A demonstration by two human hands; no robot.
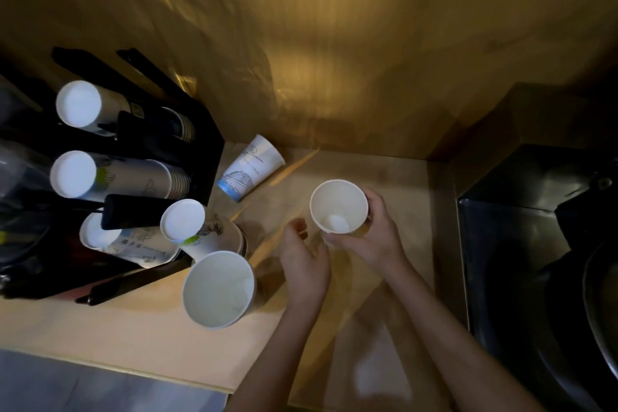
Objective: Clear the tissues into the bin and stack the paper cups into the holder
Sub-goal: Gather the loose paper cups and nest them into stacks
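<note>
My right hand (371,234) grips an upright white paper cup (337,207) above the middle of the counter. My left hand (302,254) hovers just left of it, fingers loosely curled and holding nothing. Another open cup (217,289) stands near the counter's front edge. A printed cup (249,167) lies on its side by the back wall. The black cup holder (200,144) at the left carries several stacks of upside-down cups (78,104). One more upside-down stack (187,224) leans at the holder's near corner. No tissues are visible.
The light wooden counter (133,328) ends at a front edge at the bottom left. A dark sink basin (521,244) lies to the right. A wooden wall (368,43) closes the back. Thin wooden sticks (294,162) lie near the fallen cup.
</note>
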